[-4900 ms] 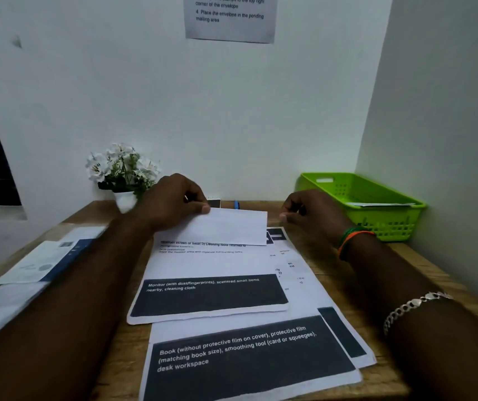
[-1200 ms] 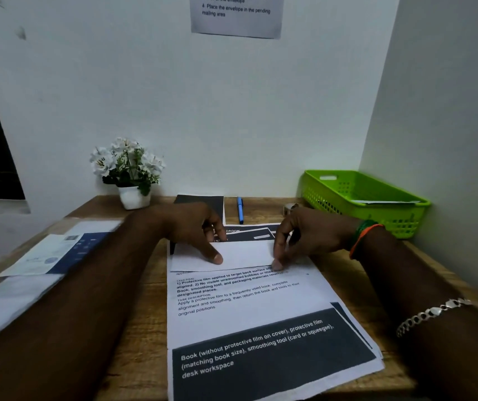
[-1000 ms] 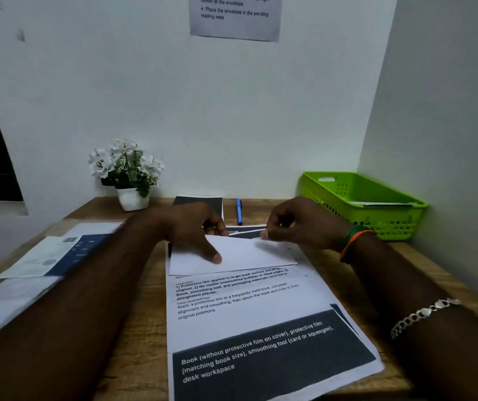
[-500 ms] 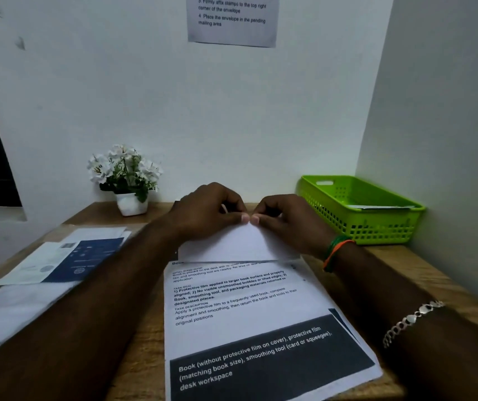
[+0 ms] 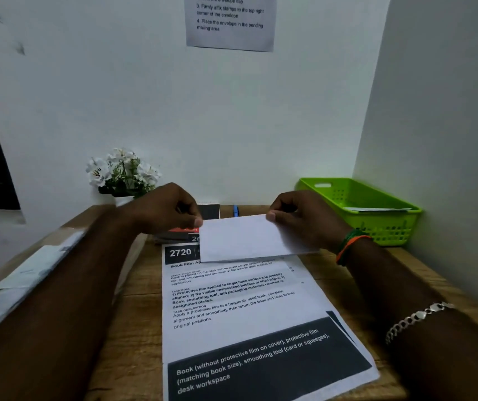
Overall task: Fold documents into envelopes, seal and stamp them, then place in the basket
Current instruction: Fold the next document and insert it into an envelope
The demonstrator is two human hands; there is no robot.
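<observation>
I see the folded paper (image 5: 243, 238) held up over the printed sheets (image 5: 249, 314), left hand (image 5: 165, 209) pinching its left edge, right hand (image 5: 304, 218) pinching the top right corner. Green basket (image 5: 376, 209) sits far right on the tabletop (image 5: 133, 342).

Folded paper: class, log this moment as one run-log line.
stage: folding | folded paper: lifted off printed sheet | left hand: pinching left edge | right hand: pinching top right | green basket: right rear
</observation>
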